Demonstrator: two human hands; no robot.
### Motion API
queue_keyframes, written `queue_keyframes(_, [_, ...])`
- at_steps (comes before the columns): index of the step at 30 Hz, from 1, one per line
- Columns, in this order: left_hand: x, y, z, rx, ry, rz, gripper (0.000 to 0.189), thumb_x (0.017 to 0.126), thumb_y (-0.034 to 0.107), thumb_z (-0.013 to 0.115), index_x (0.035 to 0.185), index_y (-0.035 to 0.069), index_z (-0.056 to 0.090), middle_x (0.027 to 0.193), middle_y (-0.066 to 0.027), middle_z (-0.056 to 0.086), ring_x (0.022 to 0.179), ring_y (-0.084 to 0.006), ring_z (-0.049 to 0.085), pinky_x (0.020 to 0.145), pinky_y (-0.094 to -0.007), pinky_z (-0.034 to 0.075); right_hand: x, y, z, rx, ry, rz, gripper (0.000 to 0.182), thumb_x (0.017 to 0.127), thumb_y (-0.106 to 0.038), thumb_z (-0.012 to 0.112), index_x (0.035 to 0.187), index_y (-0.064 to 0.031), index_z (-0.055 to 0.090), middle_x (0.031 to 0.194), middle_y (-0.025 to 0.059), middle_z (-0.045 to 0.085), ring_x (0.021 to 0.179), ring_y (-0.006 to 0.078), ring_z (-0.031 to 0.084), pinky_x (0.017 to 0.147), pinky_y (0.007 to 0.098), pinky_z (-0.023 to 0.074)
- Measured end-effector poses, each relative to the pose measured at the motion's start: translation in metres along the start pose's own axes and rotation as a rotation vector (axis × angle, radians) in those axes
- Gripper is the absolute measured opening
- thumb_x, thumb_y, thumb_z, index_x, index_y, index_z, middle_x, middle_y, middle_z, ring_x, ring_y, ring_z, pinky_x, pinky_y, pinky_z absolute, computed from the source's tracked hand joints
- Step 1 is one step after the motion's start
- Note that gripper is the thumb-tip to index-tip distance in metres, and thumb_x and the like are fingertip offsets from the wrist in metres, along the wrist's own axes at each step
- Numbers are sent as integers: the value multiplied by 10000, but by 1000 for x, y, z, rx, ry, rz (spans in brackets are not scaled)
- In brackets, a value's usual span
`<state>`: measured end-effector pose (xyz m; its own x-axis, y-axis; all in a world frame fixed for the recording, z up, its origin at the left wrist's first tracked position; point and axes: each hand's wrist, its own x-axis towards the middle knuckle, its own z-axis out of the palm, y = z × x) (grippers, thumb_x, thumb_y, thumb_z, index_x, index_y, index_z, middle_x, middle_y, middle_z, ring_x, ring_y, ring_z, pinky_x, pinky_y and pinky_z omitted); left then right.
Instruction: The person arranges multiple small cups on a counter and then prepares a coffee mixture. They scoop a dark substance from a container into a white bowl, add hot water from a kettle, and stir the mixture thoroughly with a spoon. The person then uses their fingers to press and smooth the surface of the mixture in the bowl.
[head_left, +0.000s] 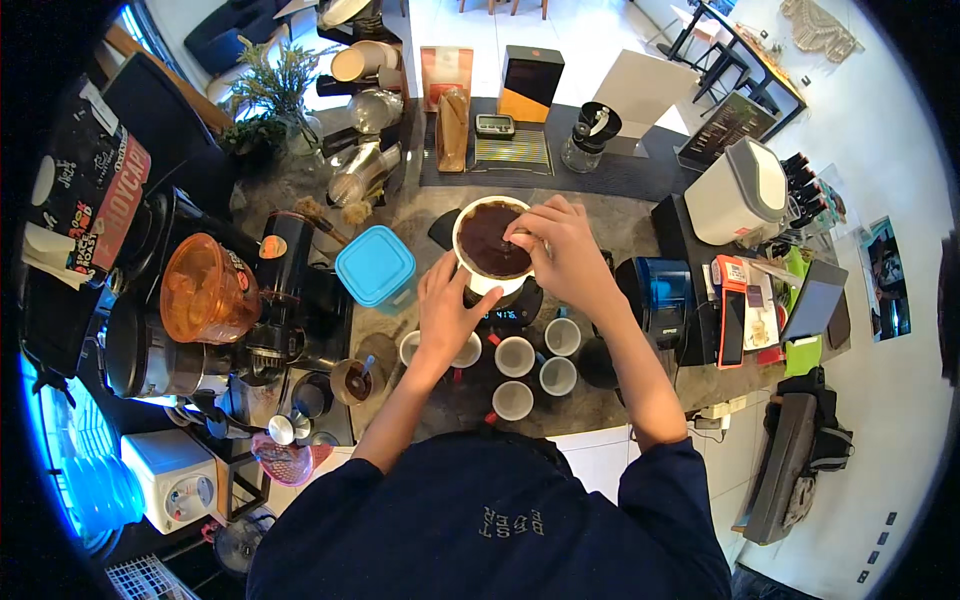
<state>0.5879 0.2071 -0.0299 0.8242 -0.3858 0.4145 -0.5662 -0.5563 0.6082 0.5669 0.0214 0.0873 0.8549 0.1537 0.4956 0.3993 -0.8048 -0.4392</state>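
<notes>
A white coffee dripper (491, 285) holds wet dark coffee grounds (491, 240). My left hand (452, 307) grips its lower left side, thumb and fingers spread around it. Over the right part of the grounds, my right hand (559, 251) has its fingertips pinched together on what looks like a small utensil, mostly hidden by the fingers. Beneath the dripper stands a vessel, largely covered, on a black digital scale (525, 306) with a lit display. Several white cups (514, 357) with red or blue handles are grouped nearer to me.
A blue-lidded container (375, 266) stands left of the dripper, near a cup of grounds with a blue spoon (366, 365). Coffee grinders (281, 285) line the left. A glass server (583, 146), a timer (495, 126) and a brown bag (452, 131) stand behind; a white bin (724, 195) is at right.
</notes>
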Motion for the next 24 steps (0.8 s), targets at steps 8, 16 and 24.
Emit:
queue_keyframes(8, [0,1,-1,0,-11,-27,605,802,359,794,1286,45,609,1345,-147,551,1284,-322,493,1059,-476,349,10,-4,4,100,5,-15,69,830,-79,662,888,-80,700,899,38,685,894,260,558,858,404,390])
queue_keyframes(16, [0,1,-1,-1,-5,-20,602,796,355,799,1279,46,615,1336,-149,553,1278,-322,497,1058,-481,352,1,3,-6,-4,28,26,90,822,-62,675,897,-91,713,891,44,694,899,263,560,855,394,389])
queue_keyframes(24, [1,0,-2,-14,-23,-19,596,792,352,803,1269,47,619,1336,-147,555,1274,-322,500,1052,-477,359,4,-2,1,95,-30,12,69,828,-73,671,882,-87,711,881,45,699,861,266,560,839,404,383])
